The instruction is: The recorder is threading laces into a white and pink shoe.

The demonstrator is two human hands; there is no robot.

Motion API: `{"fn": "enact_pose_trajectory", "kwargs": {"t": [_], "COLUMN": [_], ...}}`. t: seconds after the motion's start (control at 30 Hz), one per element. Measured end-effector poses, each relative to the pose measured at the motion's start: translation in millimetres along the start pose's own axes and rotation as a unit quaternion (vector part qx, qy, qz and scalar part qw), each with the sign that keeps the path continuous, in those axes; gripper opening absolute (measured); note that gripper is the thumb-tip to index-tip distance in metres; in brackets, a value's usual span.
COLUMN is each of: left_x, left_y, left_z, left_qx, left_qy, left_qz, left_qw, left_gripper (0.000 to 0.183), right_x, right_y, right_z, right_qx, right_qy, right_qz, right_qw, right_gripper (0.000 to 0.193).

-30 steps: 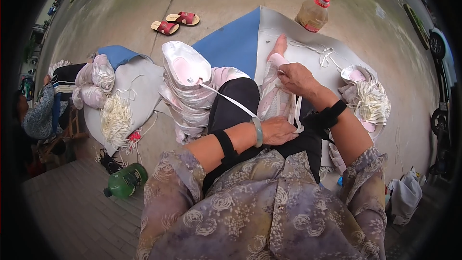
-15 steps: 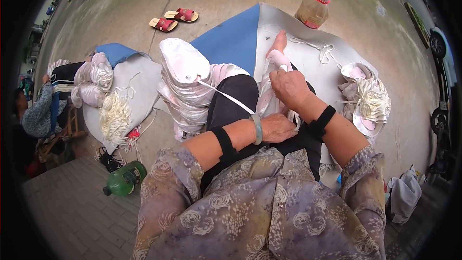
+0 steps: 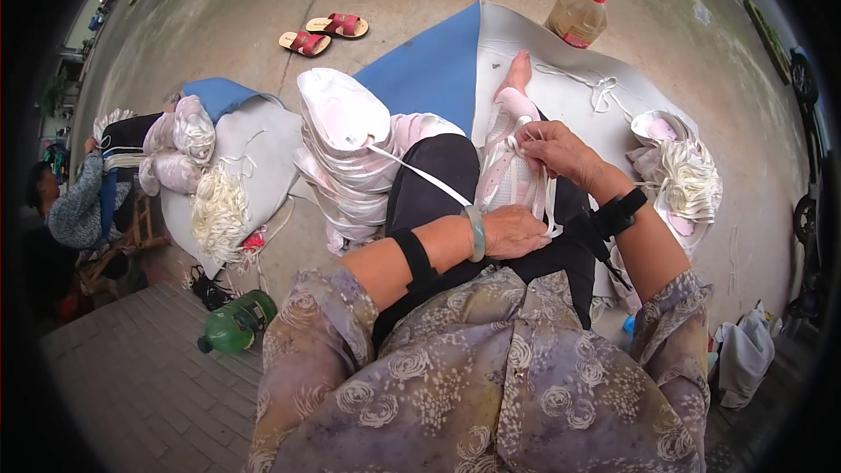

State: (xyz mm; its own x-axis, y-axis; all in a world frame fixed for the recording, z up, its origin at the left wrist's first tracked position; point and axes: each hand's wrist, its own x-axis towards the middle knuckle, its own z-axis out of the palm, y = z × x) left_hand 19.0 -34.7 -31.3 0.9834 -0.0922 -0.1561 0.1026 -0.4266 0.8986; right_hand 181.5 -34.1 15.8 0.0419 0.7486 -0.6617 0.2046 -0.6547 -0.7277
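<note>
Shoe upper (image 3: 511,184): pink-and-white, lying over right leg (image 3: 519,74).
Right hand (image 3: 541,144): fingertips pinched on white lace (image 3: 550,201).
Left hand (image 3: 515,232): curled low on upper; fingertips hidden, can't tell what it grips.
Slack loop: could twist or snag if drawn unevenly.
Flat cord (image 3: 420,175): a tug might topple stacked uppers (image 3: 343,162); far end lost behind left wrist.
Eyelets: partly covered by right fingers; threading hard to make out.
</note>
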Motion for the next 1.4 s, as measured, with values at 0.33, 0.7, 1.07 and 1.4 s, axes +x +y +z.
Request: {"fn": "enact_pose_trajectory", "kwargs": {"t": [0.33, 0.7, 1.07, 1.4], "left_x": [2, 0, -1, -31], "left_y": [3, 0, 0, 17], "left_z": [-4, -5, -8, -23], "left_qx": [0.016, -0.007, -0.025, -0.288], "left_qy": [-0.020, 0.013, -0.008, 0.121], "left_qz": [-0.010, 0.030, 0.022, -0.035], "left_qw": [1.000, 0.999, 0.999, 0.949], "left_gripper": [0.032, 0.033, 0.032, 0.037], "right_x": [21, 45, 46, 14], "right_y": [8, -21, -33, 14], "right_z": [2, -3, -2, -12], "right_qx": [-0.261, -0.316, -0.411, -0.340], "right_qy": [0.076, 0.028, 0.051, 0.138], "right_qz": [-0.177, -0.222, -0.157, -0.044], "right_qw": [0.946, 0.922, 0.897, 0.929], "right_gripper": [0.017, 0.016, 0.026, 0.040]}}
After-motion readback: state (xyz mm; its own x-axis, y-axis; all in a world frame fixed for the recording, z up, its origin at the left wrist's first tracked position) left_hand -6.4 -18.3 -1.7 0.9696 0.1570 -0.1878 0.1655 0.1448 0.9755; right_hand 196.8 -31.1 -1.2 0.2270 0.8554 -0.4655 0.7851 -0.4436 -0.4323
